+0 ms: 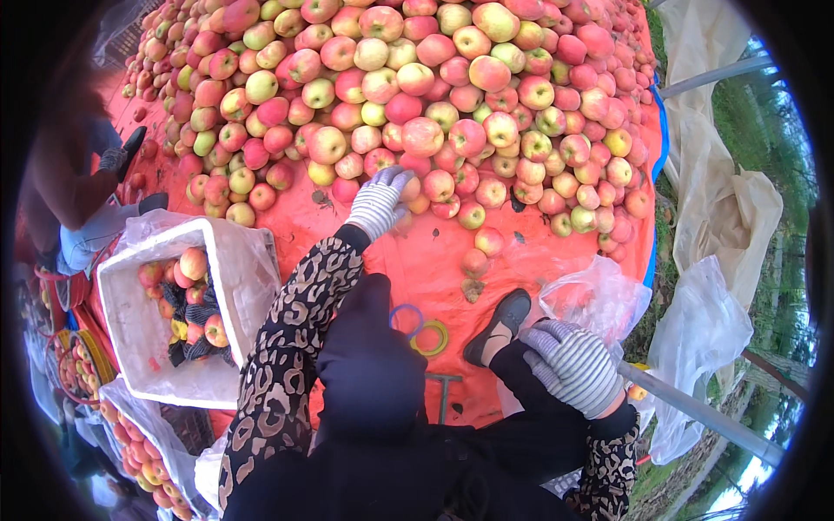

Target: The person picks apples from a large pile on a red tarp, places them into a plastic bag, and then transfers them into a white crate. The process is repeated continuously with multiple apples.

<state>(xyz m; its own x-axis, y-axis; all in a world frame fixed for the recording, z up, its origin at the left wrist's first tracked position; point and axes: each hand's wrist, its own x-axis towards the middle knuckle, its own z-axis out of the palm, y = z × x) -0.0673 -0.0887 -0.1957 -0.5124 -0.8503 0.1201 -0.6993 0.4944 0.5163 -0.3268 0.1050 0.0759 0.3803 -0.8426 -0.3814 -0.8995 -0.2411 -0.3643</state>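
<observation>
My left hand (pixel 378 206), in a striped grey-and-white glove, reaches to the front edge of a large heap of red and yellow-green apples (pixel 422 136). Its fingers are stretched out and somewhat blurred, right beside an apple (pixel 409 188); I see no firm grip on it. My right hand (pixel 573 366), gloved the same way, lies over my bent right knee with its fingers extended and nothing visible in them. In front of the heap, a couple of loose apples (pixel 489 241) sit on the red sheet (pixel 347 227).
To the left stands a white foam box (pixel 165 382), plastic-lined, with several apples and dark netting inside. Lined containers of apples (pixel 143 451) are behind it. Another person (pixel 74 182) sits at far left. A metal pole (pixel 704 415) and clear plastic bags (pixel 699 334) are at right; tape rolls (pixel 428 339) lie between my legs.
</observation>
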